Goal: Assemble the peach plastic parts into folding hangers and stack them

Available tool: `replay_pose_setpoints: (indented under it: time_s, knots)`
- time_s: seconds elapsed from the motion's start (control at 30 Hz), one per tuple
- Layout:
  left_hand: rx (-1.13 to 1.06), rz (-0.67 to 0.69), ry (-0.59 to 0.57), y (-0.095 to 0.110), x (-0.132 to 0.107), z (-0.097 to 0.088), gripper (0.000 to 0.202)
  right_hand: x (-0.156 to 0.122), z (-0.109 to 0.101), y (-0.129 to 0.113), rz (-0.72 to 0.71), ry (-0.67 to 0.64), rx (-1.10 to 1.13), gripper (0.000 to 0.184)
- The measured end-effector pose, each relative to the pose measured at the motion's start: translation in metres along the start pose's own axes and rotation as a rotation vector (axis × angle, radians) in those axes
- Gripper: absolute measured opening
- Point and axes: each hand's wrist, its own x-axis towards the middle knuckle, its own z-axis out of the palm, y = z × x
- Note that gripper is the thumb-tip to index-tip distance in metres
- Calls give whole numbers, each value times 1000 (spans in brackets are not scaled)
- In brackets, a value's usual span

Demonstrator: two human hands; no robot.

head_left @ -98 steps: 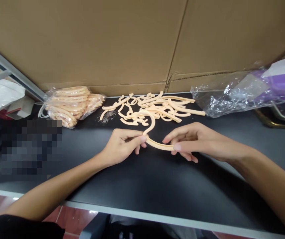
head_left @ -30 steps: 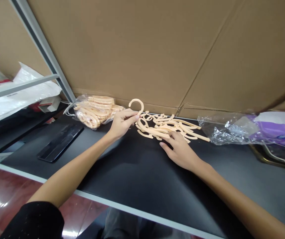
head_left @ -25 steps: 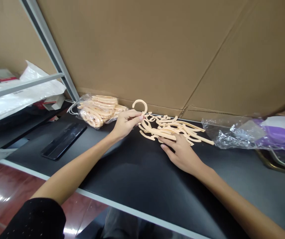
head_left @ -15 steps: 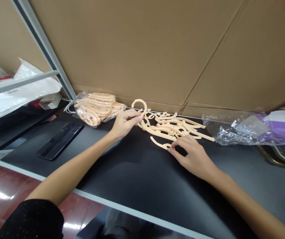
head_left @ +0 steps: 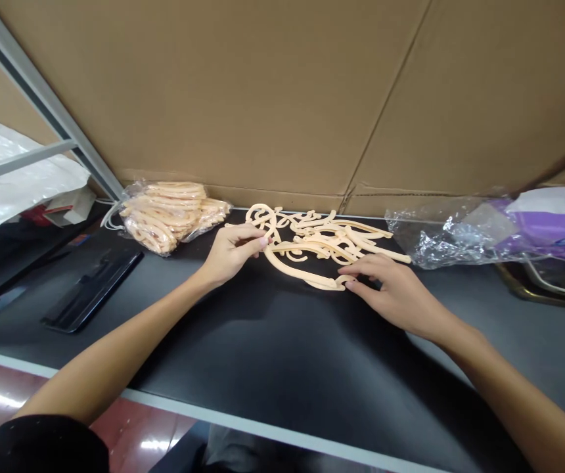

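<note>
A: so what's where?
B: Left hand [head_left: 233,255] pinches the hanger [head_left: 290,270] at the neck, ahead of the pile [head_left: 329,228] by the table's [head_left: 263,368] back edge. Right hand [head_left: 393,289] pinches a small piece [head_left: 344,280] at its far end.
A: which step?
B: lining them up, I'd guess. Calls for steady hands.

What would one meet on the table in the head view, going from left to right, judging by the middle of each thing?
Black phone → clear bag of beige pieces → left hand → beige hooked piece → right hand → purple pack.
</note>
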Motion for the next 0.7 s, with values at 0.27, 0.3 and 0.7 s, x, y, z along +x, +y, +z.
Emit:
replay_pose_setpoints:
  time_s: [0.27, 0.3, 0.7]
  knots:
    - [12, -6, -1, -4, -1, -2, 15, -1, 2, 7, -61, 15, -101, 24]
    - [12, -11, -2, -4, -2, -1, 16, -1, 2, 8, -66, 9, -116, 25]
    - [-269, -228, 73, 2, 0, 1, 16, -3, 1, 7, -75, 83, -190, 28]
